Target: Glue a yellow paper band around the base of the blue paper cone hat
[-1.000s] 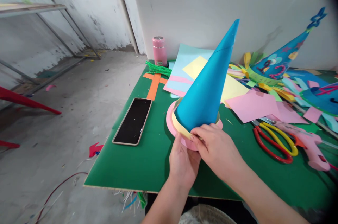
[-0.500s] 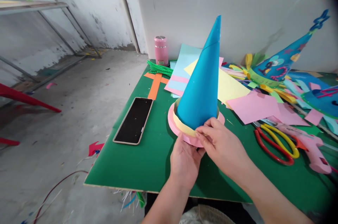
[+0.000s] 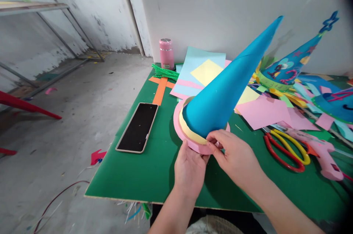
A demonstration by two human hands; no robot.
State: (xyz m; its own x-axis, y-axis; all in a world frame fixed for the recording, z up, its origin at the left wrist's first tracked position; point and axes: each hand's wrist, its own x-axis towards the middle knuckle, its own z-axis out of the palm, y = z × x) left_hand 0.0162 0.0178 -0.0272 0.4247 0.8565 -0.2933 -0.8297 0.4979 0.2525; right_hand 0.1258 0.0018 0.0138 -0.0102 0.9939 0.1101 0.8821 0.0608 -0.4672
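A blue paper cone hat (image 3: 217,98) leans to the right, its tip pointing toward the wall. Around its base runs a pale yellow paper band (image 3: 190,131), set on a pink paper brim (image 3: 178,125). My left hand (image 3: 190,169) is under the near side of the brim, thumb on its edge and fingers partly hidden beneath. At the near right of the base, my right hand (image 3: 234,153) pinches the yellow band between thumb and fingertips. Both hands hold the hat just above the green tabletop (image 3: 124,179).
Left of the hat lies a phone (image 3: 138,127). Behind are orange strips (image 3: 160,92), green pipe cleaners (image 3: 165,72), a pink flask (image 3: 166,54) and coloured paper sheets (image 3: 204,61). On the right are scissors (image 3: 286,153), a pink glue gun (image 3: 328,157) and a decorated cone hat (image 3: 289,65).
The blue cone has tipped from nearly upright to a strong lean rightward. Both hands stay at its base, and the view has shifted slightly.
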